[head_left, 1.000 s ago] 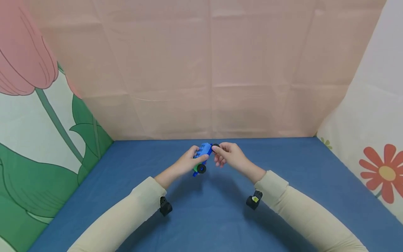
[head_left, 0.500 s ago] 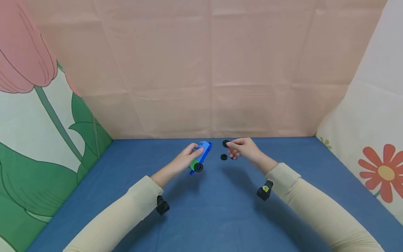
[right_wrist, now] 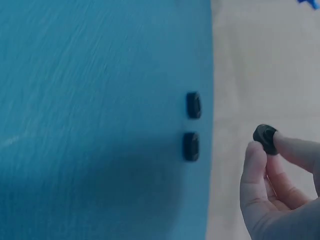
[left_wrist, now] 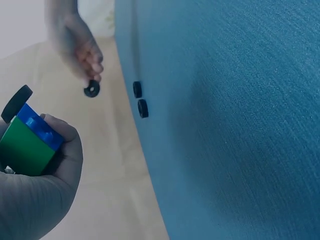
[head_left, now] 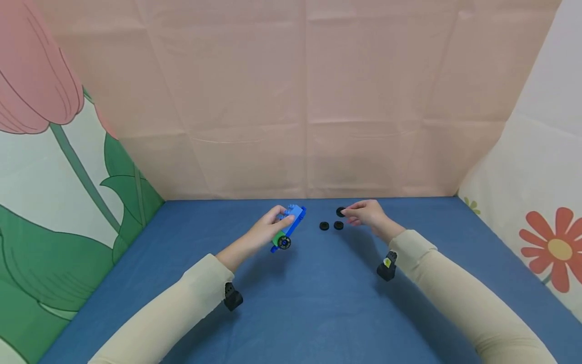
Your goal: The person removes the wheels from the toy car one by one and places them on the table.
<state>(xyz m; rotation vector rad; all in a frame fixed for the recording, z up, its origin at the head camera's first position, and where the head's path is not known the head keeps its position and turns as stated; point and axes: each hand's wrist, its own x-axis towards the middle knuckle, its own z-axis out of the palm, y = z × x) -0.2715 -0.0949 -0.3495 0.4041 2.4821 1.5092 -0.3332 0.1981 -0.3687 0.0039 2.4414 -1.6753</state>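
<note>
My left hand (head_left: 268, 228) grips a toy block car (head_left: 292, 221), its studded blue body tilted above the table. A green block (left_wrist: 25, 148) and a black wheel (head_left: 284, 242) show at the car's near end. No wheel shows at the end pointing away from me. Between the thumb and fingers of my right hand (head_left: 370, 215), a loose black wheel (right_wrist: 265, 139) is pinched, raised off the table. Two more black wheels, a left one (head_left: 324, 226) and a right one (head_left: 338, 225), lie side by side on the table below it.
A blue cloth covers the table (head_left: 300, 308), ending at a beige backdrop (head_left: 300, 101) just behind the wheels. Flower-printed panels stand on the left (head_left: 86, 217) and right (head_left: 536, 167). Black wrist cameras hang below both sleeves.
The right hand has drawn a wheel away from the car's far end and carried it right, over the two loose wheels. The left hand with the car has shifted slightly left.
</note>
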